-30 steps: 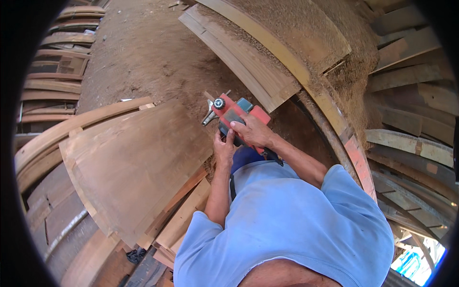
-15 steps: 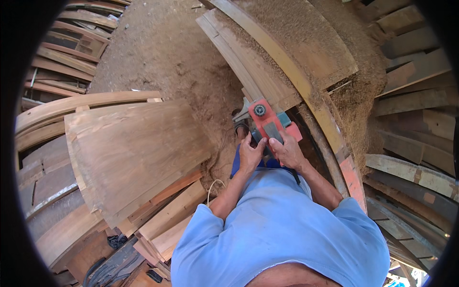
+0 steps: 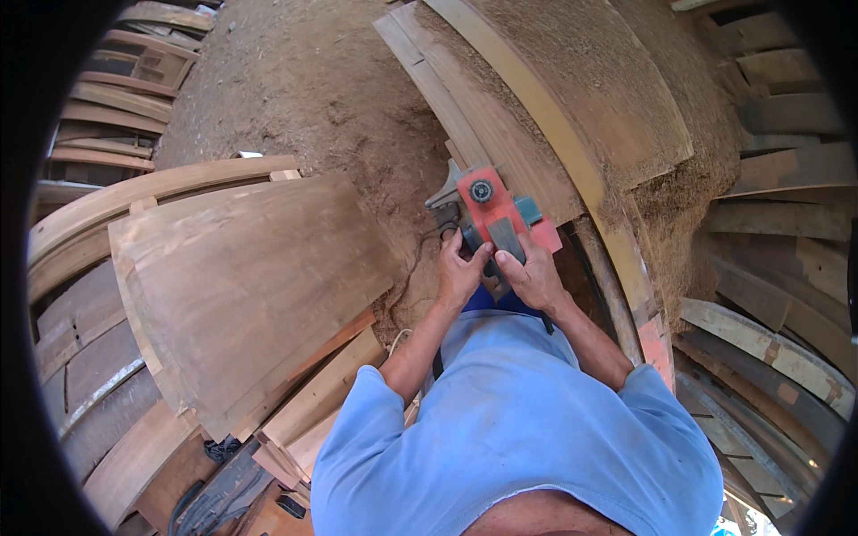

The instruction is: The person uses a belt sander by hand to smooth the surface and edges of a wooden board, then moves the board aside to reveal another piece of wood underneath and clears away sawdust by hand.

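A red electric hand planer (image 3: pixel 488 214) with a round black knob at its front is held before my waist. A metal side fence (image 3: pixel 445 189) sticks out from its left, and a teal part shows on its right. My right hand (image 3: pixel 534 279) grips the rear right of the planer, thumb near a flat grey rectangular piece (image 3: pixel 506 238). My left hand (image 3: pixel 459 277) is closed at the planer's rear left, thumb toward its dark handle; the undersides of the fingers are hidden. Just beyond the planer lies a grooved wooden board (image 3: pixel 487 134).
A long yellowish beam (image 3: pixel 559 125) curves past on the right, with wood shavings (image 3: pixel 684 205) beyond it. At left, a wide wooden panel (image 3: pixel 250 277) lies on stacked timber. A dark cord (image 3: pixel 407 290) trails over the dirt ground (image 3: pixel 304 98). Planks are piled along both sides.
The planer, held in both hands, has shifted slightly left and away from my body in the picture. The view has also moved a little. Both hands keep their hold.
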A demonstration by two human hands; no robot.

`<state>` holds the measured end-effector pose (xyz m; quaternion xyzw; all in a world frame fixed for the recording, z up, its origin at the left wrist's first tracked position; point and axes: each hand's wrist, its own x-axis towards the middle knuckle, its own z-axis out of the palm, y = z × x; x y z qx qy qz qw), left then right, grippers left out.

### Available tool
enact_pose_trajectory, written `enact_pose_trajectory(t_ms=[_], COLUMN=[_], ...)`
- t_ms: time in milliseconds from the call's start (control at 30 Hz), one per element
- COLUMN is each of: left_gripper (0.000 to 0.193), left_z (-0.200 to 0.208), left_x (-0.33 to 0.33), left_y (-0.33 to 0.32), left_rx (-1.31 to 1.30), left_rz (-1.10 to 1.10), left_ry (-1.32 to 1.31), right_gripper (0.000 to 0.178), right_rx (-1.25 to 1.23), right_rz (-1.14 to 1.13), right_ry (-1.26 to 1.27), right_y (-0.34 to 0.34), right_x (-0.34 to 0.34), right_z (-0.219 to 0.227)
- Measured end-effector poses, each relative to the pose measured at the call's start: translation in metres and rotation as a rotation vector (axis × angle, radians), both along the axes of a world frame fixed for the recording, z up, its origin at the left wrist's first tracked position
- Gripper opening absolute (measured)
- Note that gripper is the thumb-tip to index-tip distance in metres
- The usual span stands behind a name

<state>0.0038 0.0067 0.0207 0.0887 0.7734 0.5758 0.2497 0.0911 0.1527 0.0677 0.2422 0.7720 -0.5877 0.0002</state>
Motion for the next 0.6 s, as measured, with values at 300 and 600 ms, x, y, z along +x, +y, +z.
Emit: enact_pose_trajectory(t_ms=[300, 600], left_gripper=[0.039, 0.044], left_z=[-0.023, -0.027], left_x=[-0.06, -0.132], left_y=[0.006, 0.024], left_rx=[-0.005, 0.03], left_rz=[0.043, 0.091], left_ry=[-0.053, -0.04], right_gripper=[0.058, 0.066], right_rx=[-0.035, -0.024], right_rz=[0.024, -0.012], right_ry=[-0.01, 0.0], right_y=[0.012, 0.022], right_x=[-0.063, -0.141], right_z=[0.002, -0.001])
